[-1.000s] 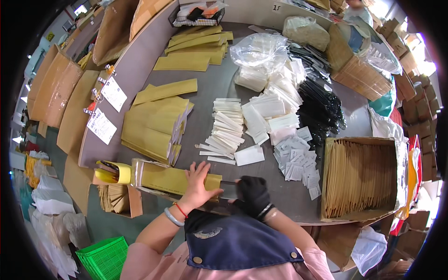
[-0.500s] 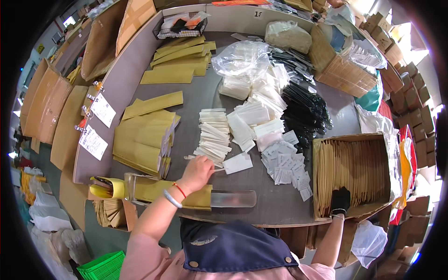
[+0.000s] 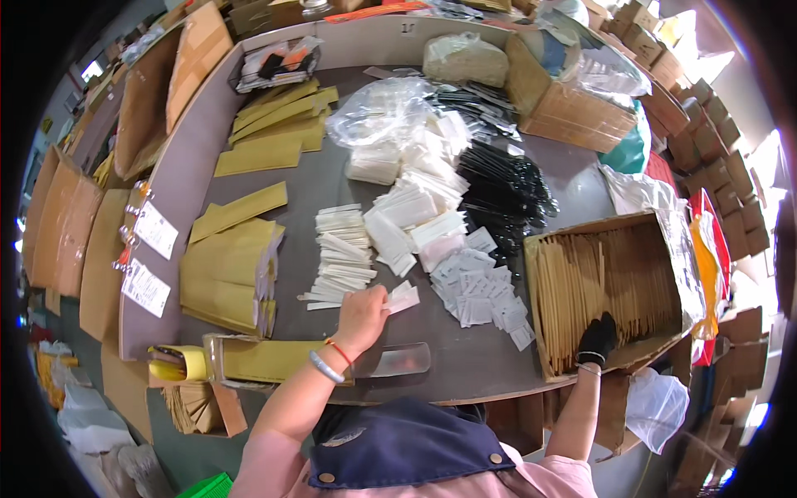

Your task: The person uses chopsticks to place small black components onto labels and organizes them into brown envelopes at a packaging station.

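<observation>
My left hand [image 3: 364,318] is bare, with a red cord and a pale bangle at the wrist. Its fingers pinch the left end of small white paper slips [image 3: 404,298] beside the stack of narrow white sleeves [image 3: 342,257]. On the right, my right hand [image 3: 598,340] wears a black glove and reaches over the front wall of a cardboard carton [image 3: 540,332]. Closely packed thin tan pieces [image 3: 564,282] stand on edge inside. One tan piece [image 3: 601,266] rises above the others at my gloved fingertips, which close on it.
Yellow-brown sleeves [image 3: 220,286] lie left on the grey table. A clear plastic holder [image 3: 398,360] sits at the front edge. Printed white slips [image 3: 473,286], black narrow items [image 3: 502,183] and a plastic-covered white pile [image 3: 378,108] occupy the middle. Another carton [image 3: 573,112] stands at the back right.
My left hand has shifted right and now grips the white slips that lay beside it. My gloved hand has risen slightly, and one tan piece now sticks up. The whole view has shifted.
</observation>
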A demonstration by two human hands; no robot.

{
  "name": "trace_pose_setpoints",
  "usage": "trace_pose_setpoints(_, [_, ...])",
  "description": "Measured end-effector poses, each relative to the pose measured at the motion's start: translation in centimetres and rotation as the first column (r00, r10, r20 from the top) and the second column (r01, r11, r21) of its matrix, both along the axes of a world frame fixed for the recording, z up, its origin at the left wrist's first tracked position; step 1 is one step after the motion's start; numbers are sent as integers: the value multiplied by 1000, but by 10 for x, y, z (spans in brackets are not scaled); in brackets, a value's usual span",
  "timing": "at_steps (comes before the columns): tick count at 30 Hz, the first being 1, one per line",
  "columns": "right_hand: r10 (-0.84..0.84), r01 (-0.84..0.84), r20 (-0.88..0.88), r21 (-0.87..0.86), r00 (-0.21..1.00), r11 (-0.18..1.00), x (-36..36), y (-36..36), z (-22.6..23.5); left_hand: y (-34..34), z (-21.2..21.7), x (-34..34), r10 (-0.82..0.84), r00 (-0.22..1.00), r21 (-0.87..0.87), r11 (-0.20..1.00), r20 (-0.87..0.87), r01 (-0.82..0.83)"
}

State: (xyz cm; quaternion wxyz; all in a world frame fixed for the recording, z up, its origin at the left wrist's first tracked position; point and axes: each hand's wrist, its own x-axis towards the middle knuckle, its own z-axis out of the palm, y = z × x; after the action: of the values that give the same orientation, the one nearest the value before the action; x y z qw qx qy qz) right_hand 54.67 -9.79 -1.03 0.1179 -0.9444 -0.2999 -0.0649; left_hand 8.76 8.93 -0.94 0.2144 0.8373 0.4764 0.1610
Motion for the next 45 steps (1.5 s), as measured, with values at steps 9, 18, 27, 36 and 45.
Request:
trace_pose_setpoints(9, [464,-381,-134,400,875,834,-82,94,41,-55,52,-34,-278,960,-47,960,-9,278])
trace_pose_setpoints(18, [532,-567,-206,-183,821,803,-110,189,42,-38,32,76,-309,904,2,947,296,323])
trace_pose_setpoints(27, [490,-502,-311,46,814,864,-109,169,60,-28,7,118,-324,946,205,927,23,313])
trace_pose_setpoints(36, [573,-535,-169,225,802,814,-101,141,72,-31,15,81,-327,943,246,910,-68,333])
trace_pose_setpoints(45, [567,-288,-497,529,657,798,-131,86,99,-51,57,-39,-271,959,-44,960,76,275])
